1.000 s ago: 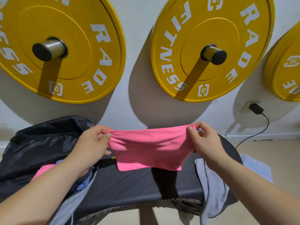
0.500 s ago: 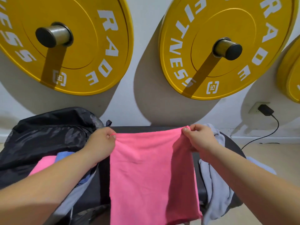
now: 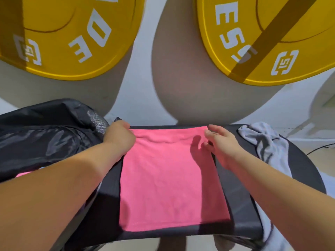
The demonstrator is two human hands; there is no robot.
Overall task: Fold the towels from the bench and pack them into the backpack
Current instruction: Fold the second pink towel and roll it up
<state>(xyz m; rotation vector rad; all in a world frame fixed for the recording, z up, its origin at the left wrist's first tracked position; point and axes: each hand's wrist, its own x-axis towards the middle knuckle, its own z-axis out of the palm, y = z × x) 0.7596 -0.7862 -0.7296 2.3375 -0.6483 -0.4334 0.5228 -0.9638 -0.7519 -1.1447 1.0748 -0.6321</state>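
A pink cloth towel (image 3: 163, 178) is laid flat on the black padded surface (image 3: 237, 205), its far left corner pinched by the left hand (image 3: 119, 137), the right hand (image 3: 220, 143) spread at its far right corner.

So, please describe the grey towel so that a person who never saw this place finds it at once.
Below the yellow weight plates on the wall stands a black bench. At its right end, past the right hand, lies the grey towel, hanging over the edge. Unlike the pink towel spread flat in the middle, it is crumpled and pale.
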